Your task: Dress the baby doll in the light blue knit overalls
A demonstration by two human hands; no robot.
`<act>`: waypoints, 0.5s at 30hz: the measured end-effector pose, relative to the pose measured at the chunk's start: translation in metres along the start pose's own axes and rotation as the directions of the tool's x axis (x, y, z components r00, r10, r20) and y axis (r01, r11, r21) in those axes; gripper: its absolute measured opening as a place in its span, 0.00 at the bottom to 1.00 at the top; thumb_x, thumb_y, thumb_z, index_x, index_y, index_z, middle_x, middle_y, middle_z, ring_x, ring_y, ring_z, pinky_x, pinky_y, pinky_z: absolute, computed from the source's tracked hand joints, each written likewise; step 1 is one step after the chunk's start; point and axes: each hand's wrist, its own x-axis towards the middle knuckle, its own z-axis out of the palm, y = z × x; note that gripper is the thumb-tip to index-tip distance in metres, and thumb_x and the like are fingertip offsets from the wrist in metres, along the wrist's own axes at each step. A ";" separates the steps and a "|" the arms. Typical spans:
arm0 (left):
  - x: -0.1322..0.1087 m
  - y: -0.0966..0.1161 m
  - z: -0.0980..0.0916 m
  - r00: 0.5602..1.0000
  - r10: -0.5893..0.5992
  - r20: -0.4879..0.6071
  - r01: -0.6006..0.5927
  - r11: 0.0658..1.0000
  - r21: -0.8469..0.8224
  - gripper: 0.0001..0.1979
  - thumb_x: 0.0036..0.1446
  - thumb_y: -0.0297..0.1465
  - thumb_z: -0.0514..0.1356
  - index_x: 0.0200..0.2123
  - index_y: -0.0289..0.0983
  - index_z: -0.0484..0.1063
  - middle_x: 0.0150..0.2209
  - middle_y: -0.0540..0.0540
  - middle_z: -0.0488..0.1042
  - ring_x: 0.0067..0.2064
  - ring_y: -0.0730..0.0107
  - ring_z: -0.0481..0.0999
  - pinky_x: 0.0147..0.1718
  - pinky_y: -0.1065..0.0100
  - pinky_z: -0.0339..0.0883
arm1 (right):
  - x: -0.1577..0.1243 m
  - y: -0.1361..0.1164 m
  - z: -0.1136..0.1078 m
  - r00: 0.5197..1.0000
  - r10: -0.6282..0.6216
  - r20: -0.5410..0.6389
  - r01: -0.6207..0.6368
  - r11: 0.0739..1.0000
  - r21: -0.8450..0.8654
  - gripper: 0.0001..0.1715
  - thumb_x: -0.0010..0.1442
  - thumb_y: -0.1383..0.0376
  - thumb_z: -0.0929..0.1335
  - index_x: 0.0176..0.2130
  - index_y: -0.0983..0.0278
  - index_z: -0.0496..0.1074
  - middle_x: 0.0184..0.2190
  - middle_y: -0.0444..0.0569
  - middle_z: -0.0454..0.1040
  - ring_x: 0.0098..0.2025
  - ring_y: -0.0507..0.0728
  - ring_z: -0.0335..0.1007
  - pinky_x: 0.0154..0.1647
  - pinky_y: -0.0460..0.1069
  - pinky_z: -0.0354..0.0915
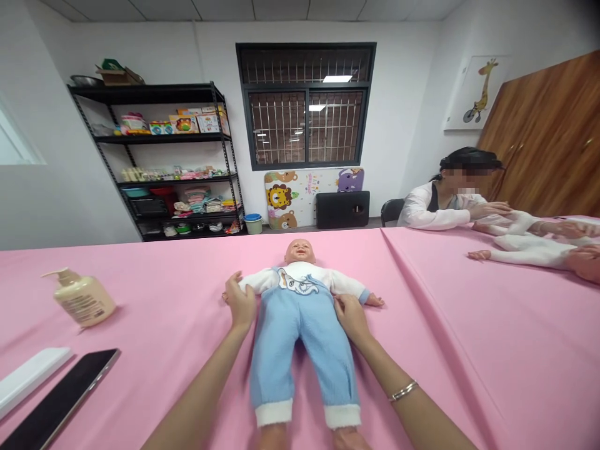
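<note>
Pink cloth (178,356) covers a long table in a white-walled room, where a stocked black shelving unit (150,95) stands to the left of a barred window (307,125) and a giraffe picture (480,94) hangs near a wooden cabinet (557,131). Face up at the near side of the table, directly in front of the person, lies a baby doll (300,251) dressed in a white top (300,270) and light blue trousers (300,312) with white cuffs, its arms spread to both sides. The person's left hand (241,305) is at the doll's forearm on that side, thumb parted from the fingers with the white sleeve between them; whether they grip it cannot be told. The right hand (351,317), a silver bracelet (403,390) on its forearm, touches the trousers at the waist, fingers curled in and close to the thumb; any cloth pinched there is hidden. A pump bottle (84,300), a white object (32,378) and a dark phone (60,400) rest at left. Across the table at right, another person (429,206) sits with an arm extended toward white-clothed dolls (534,250).
</note>
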 end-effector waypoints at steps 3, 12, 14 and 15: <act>-0.014 0.053 0.012 0.919 0.131 0.371 -0.052 0.975 -0.216 0.12 0.54 0.25 0.50 0.43 0.36 0.62 0.40 0.44 0.69 0.43 0.66 0.70 0.44 0.63 0.64 | -0.001 0.006 -0.004 0.993 0.120 0.008 -0.119 0.990 -0.078 0.11 0.57 0.67 0.61 0.36 0.66 0.71 0.36 0.50 0.70 0.42 0.58 0.63 0.44 0.49 0.59; -0.052 0.138 0.051 0.371 0.245 0.896 -0.572 0.820 0.013 0.11 0.55 0.26 0.50 0.41 0.30 0.65 0.39 0.36 0.69 0.43 0.56 0.69 0.42 0.58 0.64 | 0.005 0.013 -0.020 0.890 0.432 -0.148 -0.455 0.865 -0.212 0.35 0.54 0.66 0.63 0.58 0.73 0.49 0.48 0.59 0.63 0.51 0.63 0.59 0.49 0.53 0.57; -0.059 0.144 0.056 0.360 0.213 0.908 -0.688 0.718 0.104 0.11 0.55 0.24 0.49 0.39 0.27 0.67 0.38 0.32 0.69 0.42 0.53 0.68 0.41 0.57 0.64 | 0.007 0.013 -0.025 0.872 0.461 -0.164 -0.488 0.844 -0.223 0.38 0.54 0.66 0.64 0.60 0.71 0.46 0.49 0.59 0.62 0.52 0.64 0.59 0.50 0.54 0.57; -0.062 0.145 0.059 0.367 0.208 0.907 -0.722 0.679 0.136 0.12 0.54 0.23 0.49 0.39 0.25 0.68 0.38 0.31 0.69 0.42 0.52 0.68 0.41 0.56 0.63 | 0.008 0.014 -0.027 0.864 0.471 -0.175 -0.502 0.833 -0.233 0.38 0.54 0.66 0.64 0.60 0.70 0.45 0.51 0.58 0.61 0.52 0.64 0.58 0.51 0.55 0.56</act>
